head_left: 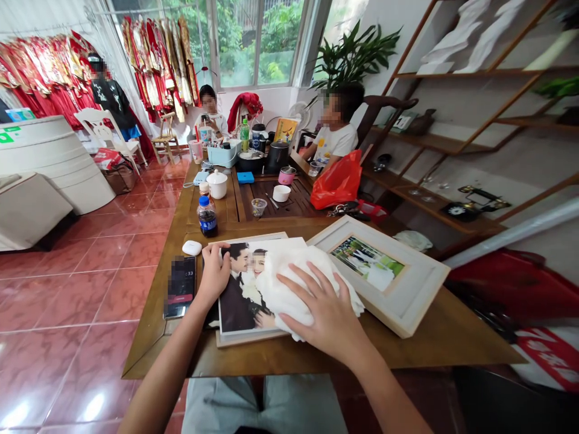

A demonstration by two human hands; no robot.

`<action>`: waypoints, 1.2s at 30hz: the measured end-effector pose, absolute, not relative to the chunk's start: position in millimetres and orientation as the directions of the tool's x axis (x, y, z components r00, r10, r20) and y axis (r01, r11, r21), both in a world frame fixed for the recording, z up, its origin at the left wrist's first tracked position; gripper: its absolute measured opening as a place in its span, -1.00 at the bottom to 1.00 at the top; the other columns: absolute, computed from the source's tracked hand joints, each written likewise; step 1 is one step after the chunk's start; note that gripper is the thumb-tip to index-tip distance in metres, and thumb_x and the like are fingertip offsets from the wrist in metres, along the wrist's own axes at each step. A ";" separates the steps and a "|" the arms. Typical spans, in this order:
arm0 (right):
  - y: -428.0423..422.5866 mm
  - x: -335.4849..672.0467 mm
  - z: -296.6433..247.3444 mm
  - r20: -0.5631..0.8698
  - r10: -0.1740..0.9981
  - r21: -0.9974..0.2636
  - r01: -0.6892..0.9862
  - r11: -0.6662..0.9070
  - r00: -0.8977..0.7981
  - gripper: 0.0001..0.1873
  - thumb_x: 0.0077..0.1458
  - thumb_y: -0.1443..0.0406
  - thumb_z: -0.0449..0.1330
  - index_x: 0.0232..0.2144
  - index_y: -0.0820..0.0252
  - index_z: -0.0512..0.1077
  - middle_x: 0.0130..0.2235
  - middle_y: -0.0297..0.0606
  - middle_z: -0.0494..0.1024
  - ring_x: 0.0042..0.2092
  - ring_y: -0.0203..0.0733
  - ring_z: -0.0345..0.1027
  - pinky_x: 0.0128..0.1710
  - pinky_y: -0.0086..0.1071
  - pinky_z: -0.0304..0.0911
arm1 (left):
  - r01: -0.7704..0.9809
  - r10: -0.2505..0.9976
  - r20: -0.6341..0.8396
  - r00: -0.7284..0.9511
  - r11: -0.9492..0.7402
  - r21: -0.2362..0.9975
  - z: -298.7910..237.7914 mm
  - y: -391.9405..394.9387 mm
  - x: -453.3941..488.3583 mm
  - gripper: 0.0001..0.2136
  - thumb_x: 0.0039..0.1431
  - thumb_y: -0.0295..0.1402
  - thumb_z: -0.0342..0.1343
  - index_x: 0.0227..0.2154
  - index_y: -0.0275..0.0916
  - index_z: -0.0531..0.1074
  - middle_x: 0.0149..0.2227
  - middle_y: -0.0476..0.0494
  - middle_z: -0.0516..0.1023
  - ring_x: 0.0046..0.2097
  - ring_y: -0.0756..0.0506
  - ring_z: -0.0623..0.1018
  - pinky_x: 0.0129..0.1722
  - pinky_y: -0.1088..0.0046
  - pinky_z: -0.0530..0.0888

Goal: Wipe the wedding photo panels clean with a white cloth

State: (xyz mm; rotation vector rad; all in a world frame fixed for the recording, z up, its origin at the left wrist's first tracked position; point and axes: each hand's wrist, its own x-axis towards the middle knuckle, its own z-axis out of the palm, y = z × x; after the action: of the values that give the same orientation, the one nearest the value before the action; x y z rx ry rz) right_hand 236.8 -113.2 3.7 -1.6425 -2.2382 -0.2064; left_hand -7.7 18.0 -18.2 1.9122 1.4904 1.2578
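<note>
Both hands are at the photo [239, 304], which lies face up near the close edge of the table [398, 349], straight in front, between the two forearms. Its upright picture runs away from the near edge, and its long axis seems to go the same way; this is a judgement only, because the right side is covered by the white cloth [279, 265]. Under the photo lies a pale board [246, 342], of which only the border shows.

The left hand [216, 271] is the one which touches the photo directly. It is at the upper left corner, with the fingers bent over the edge; whether it grips the corner or only rests there, one cannot tell, since the thumb is not clear. The right hand [320, 306] is open, its fingers spread wide upon the cloth, so that the cloth is between this palm and the right part of the photo. How strongly it presses cannot be seen.

Thus the photo lies to the right of the left hand and mostly to the left of the right hand. Just beside the left wrist is the phone [182, 286], with the white case [192, 248] above it. Beyond the right hand, the frame [418, 280] lies turned at an angle, close to the cloth.
</note>
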 end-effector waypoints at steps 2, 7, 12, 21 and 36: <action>-109.7 237.6 3.3 0.363 0.896 -0.090 0.948 0.307 -0.256 -0.37 0.24 -0.02 0.13 0.33 -0.21 0.27 0.39 -0.25 0.28 0.40 0.24 0.00 0.31 0.29 -0.17 | 0.550 0.916 0.401 0.028 -0.349 0.759 -17.6 18.7 -8.2 -0.83 0.30 -0.49 0.02 -0.12 -0.15 0.41 -0.03 -0.22 0.41 0.14 -0.20 0.38 0.27 0.08 0.29; -68.5 240.2 6.1 0.319 0.928 -0.121 0.963 0.242 -0.193 -0.37 0.26 -0.05 0.11 0.33 -0.18 0.27 0.40 -0.24 0.27 0.41 0.24 -0.02 0.29 0.34 -0.13 | 0.556 0.909 0.415 0.042 -0.367 0.746 -17.8 19.7 -9.7 -0.85 0.30 -0.50 0.00 -0.16 -0.15 0.40 -0.06 -0.21 0.41 0.11 -0.19 0.39 0.26 0.08 0.31; -36.3 244.7 6.6 0.298 0.945 -0.151 0.970 0.188 -0.137 -0.35 0.28 -0.08 0.09 0.35 -0.17 0.23 0.42 -0.25 0.23 0.43 0.22 -0.07 0.30 0.37 -0.12 | 0.551 0.905 0.424 0.031 -0.370 0.748 -18.6 18.0 -9.6 -0.86 0.31 -0.48 0.00 -0.15 -0.15 0.37 -0.06 -0.21 0.41 0.11 -0.20 0.38 0.22 0.10 0.33; -97.8 253.3 -5.6 0.388 0.912 -0.112 0.975 0.191 -0.134 -0.40 0.31 -0.04 0.05 0.34 -0.17 0.25 0.38 -0.24 0.29 0.41 0.21 0.00 0.29 0.33 -0.07 | 0.556 0.920 0.391 -0.003 -0.324 0.765 -14.3 15.8 -7.1 -0.85 0.26 -0.52 0.00 -0.19 -0.13 0.33 -0.10 -0.20 0.39 0.10 -0.21 0.38 0.20 0.09 0.34; -29.8 263.0 5.5 0.279 0.957 -0.184 0.974 0.131 -0.076 -0.34 0.29 -0.11 0.04 0.36 -0.15 0.22 0.41 -0.23 0.23 0.42 0.25 -0.02 0.26 0.41 0.01 | 0.549 0.906 0.422 0.039 -0.372 0.748 -16.7 19.7 -10.1 -0.86 0.26 -0.52 0.00 -0.25 -0.13 0.35 -0.12 -0.17 0.41 0.06 -0.19 0.39 0.20 0.10 0.35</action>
State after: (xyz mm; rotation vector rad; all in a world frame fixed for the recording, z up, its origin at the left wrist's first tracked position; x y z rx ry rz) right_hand 263.0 -29.8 5.5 -1.8733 -2.0855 -0.0713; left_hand -10.1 19.7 -16.7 1.9417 1.4688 1.2682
